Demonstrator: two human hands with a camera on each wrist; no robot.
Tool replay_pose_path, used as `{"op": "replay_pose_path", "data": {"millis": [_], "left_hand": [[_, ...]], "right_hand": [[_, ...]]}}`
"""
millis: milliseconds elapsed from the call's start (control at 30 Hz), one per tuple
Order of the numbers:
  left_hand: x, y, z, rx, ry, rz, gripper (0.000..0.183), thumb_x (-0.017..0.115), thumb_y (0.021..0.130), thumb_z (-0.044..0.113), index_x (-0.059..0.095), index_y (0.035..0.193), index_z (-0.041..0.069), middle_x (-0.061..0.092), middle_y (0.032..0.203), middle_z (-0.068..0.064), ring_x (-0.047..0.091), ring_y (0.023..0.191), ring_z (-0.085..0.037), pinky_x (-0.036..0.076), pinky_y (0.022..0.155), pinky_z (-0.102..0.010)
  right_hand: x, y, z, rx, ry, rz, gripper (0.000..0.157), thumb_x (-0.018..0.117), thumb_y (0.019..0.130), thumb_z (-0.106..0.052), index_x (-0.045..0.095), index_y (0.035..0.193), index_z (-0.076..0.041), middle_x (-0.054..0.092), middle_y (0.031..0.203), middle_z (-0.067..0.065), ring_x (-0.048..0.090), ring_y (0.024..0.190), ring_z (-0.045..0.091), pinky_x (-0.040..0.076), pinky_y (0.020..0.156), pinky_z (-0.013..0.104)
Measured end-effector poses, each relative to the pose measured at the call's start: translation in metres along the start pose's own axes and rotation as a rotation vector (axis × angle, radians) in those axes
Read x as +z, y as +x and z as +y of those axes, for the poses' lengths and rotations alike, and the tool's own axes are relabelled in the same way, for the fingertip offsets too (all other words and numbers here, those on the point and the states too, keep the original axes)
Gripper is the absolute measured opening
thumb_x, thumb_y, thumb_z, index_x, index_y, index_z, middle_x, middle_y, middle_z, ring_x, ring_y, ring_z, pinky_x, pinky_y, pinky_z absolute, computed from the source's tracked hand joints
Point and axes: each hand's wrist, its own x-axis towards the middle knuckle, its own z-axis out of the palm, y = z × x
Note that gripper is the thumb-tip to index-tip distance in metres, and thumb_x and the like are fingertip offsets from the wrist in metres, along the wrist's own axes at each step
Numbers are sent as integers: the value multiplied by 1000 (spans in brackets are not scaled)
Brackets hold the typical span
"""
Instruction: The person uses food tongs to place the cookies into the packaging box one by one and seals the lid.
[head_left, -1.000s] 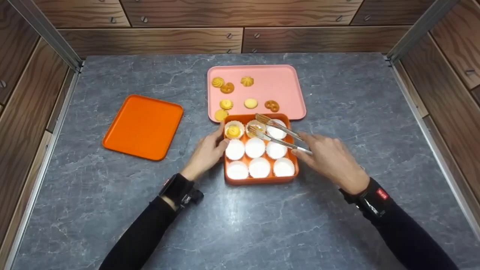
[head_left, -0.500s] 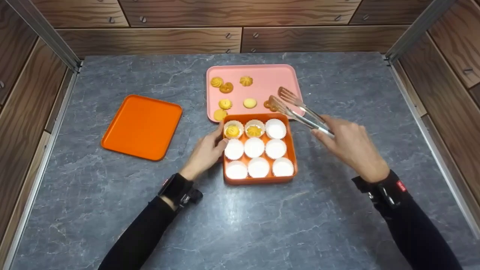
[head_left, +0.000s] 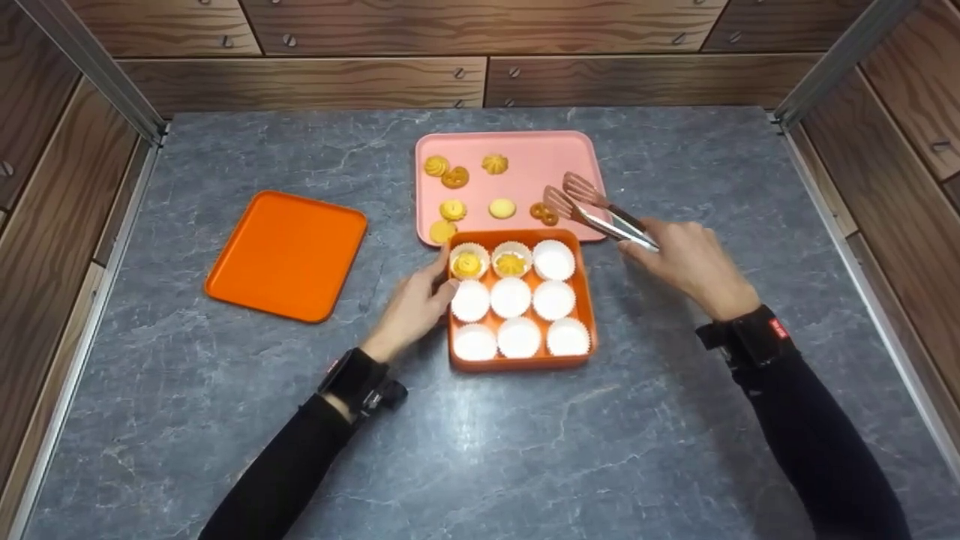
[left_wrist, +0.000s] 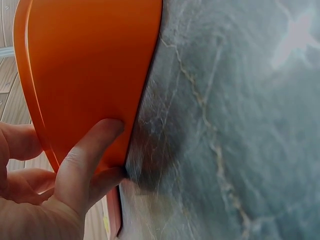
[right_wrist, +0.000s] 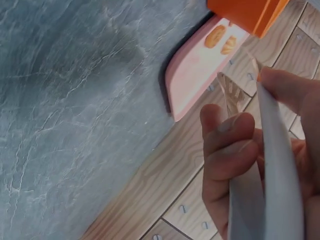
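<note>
My left hand grips the left side of an orange box lined with white paper cups. In the left wrist view, its thumb lies on the box wall. Two cups in the back row hold yellow piped cookies, a swirled one and a star-shaped one. Over the right part of a pink tray, my right hand holds metal serving tongs, slotted ends parted. Those ends overlap the tray close to a pretzel cookie. The right wrist view shows fingers and thumb around the tong arms.
On the tray are also a round plain cookie, another pretzel cookie and several piped cookies. An orange square lid lies on the left of the grey marbled table. Wood-patterned panels enclose the back and sides.
The tongs have moved from above the box up and right to the pretzel cookie on the tray. The star-shaped cookie now lies released in the back middle cup. The left hand stays put.
</note>
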Motion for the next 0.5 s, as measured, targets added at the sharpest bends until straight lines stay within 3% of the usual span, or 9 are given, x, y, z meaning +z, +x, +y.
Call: {"op": "replay_pose_path", "data": {"millis": [167,233,400,500], "left_hand": [[1,0,-1,5,-6,0,60,56,105,16,34,160,8,42,159,-13,46,68,-22,49,74,-37],[1,0,-2,6,-12,-2,60,56,105,16,33,160,8,41,159,-13,47,68,-23,49,74,-37],[1,0,-2,8,-15,-3,60,56,105,16,33,160,7,41,159,-14,62,101,-30,53,95,-40],[0,0,-2,4,-10,-3,61,57,104,17,33,160,8,42,159,-13,60,124,-30,49,110,-43]], "right_hand": [[3,7,2,11,-7,-81,45,64,102,-41,69,125,-2,62,83,10,53,64,24,41,52,36],[4,9,1,8,-13,-100,49,64,102,-41,67,130,0,63,84,11,55,65,24,43,53,37],[9,12,2,-6,-36,-95,51,64,102,-40,65,133,0,66,88,16,58,68,29,49,56,44],[11,14,3,-13,-48,-79,50,63,103,-39,65,133,0,67,92,18,60,70,31,51,58,48]]}}
